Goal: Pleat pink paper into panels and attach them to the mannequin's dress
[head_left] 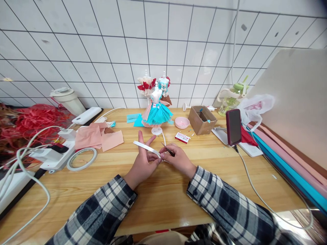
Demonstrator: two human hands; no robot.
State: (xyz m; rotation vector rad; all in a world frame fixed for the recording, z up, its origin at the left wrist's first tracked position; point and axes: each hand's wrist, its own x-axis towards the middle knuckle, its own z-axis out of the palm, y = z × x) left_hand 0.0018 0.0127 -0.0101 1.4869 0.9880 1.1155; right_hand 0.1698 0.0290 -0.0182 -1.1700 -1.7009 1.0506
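I have a narrow white strip (146, 148) above the middle of the surface (163, 200), slanting across the raised fingers of the left hand (146, 160), its lower end where both sets of fingertips meet. I read the left hand as gripping the strip lightly, with two fingers spread outward. The right hand (176, 156) is closed around a dark pointed tool (169, 150), its tip aimed up and left; whether it also pinches the strip, I cannot tell.

Just beyond the hands I see a small dress form (157, 109) in a turquoise skirt, with two more dressed forms behind it toward the far edge. To its right sit a pink bowl (182, 126), a red-and-white packet (182, 137) and an open cardboard box (198, 123).

Toward the left edge I make out peach sheets (112, 140), a flat tape roll (95, 157) and a white power strip (61, 157). Toward the right edge, a phone (233, 127) stands upright, and a green-lidded bottle (228, 103) stands near the far right corner.
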